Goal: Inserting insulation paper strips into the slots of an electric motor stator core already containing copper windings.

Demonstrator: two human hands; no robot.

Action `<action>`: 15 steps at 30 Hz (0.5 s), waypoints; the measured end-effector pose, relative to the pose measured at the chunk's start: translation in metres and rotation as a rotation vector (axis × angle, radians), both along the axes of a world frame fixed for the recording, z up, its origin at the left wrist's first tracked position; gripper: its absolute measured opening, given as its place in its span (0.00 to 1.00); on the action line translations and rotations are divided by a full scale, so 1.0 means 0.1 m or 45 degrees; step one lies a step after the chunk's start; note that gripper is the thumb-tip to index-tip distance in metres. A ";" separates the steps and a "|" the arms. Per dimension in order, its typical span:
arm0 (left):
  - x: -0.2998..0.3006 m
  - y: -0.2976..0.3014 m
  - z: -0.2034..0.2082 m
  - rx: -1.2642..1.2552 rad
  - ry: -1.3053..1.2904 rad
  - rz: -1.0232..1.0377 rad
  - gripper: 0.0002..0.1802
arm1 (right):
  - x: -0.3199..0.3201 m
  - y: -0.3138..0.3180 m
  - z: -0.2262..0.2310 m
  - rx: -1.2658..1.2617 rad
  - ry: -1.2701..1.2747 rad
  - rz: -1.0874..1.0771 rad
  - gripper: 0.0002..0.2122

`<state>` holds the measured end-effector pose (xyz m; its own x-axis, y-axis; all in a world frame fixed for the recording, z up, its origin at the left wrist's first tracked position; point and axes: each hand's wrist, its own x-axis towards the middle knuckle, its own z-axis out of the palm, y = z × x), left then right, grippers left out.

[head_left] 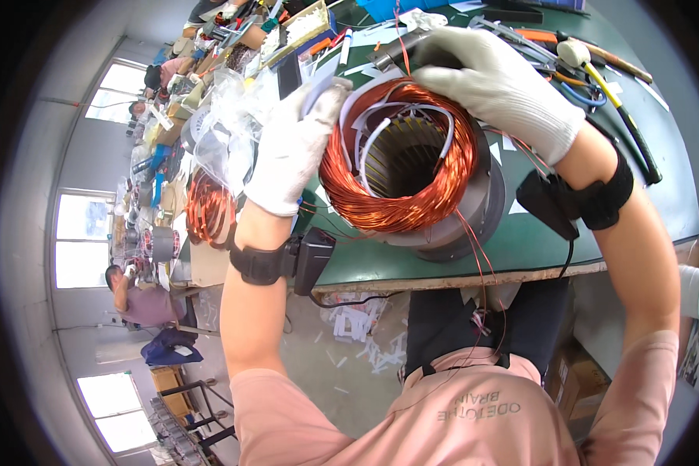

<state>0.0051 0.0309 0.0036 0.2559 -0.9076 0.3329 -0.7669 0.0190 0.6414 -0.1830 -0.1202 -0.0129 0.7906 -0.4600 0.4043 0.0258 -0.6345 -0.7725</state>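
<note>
Crowded workbenches (167, 147) run down the left side of the head camera's view, beyond a green-topped table (357, 264) where a copper winding (443, 194) crowns a grey cylindrical core (485, 206) near the front edge. At the ring's left, the worker's gloved left hand (291, 151) pinches a pale slip (318, 89) between thumb and fingers. Opposite, the gloved right hand (497, 89) curls over the ring's upper rim beside a red wire (403, 43); whether its fingertips grip anything cannot be told. A white-headed mallet (573, 53) lies to the right.

Bright; 3 windows (84, 252) on pic L blown out; coil (400, 211) glints; fisheye bend, blk edges.
</note>
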 end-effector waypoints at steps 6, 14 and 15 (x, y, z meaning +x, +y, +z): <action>-0.20 -0.20 0.11 0.064 -0.164 -0.193 0.19 | -0.25 0.09 -0.02 0.394 0.064 -0.019 0.13; -0.09 -0.27 0.07 0.154 0.104 -0.183 0.16 | -0.29 0.16 -0.05 -0.143 0.077 -0.222 0.09; -0.11 -0.25 0.11 0.180 0.106 -0.128 0.16 | -0.30 0.19 -0.01 -0.155 0.076 -0.219 0.09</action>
